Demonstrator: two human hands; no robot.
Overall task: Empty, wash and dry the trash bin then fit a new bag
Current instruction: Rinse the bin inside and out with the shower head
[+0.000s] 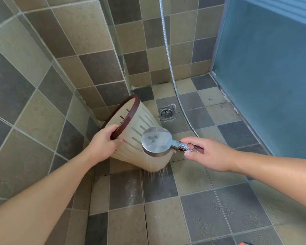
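Note:
A cream slotted trash bin (140, 124) with a dark red rim is tipped on its side above the tiled shower floor, its opening turned to the left wall. My left hand (102, 144) grips the rim at its near edge. My right hand (207, 154) holds the chrome handle of a round shower head (156, 141), which sits right against the bin's outer wall. Water streams off the bin's lower end onto the floor. The inside of the bin is hidden.
A square floor drain (167, 113) lies just behind the bin. The metal shower hose (170, 64) runs up the back wall. A glass panel (117, 50) stands on the left, a frosted blue door (265, 76) on the right. An orange object (244, 243) peeks at the bottom edge.

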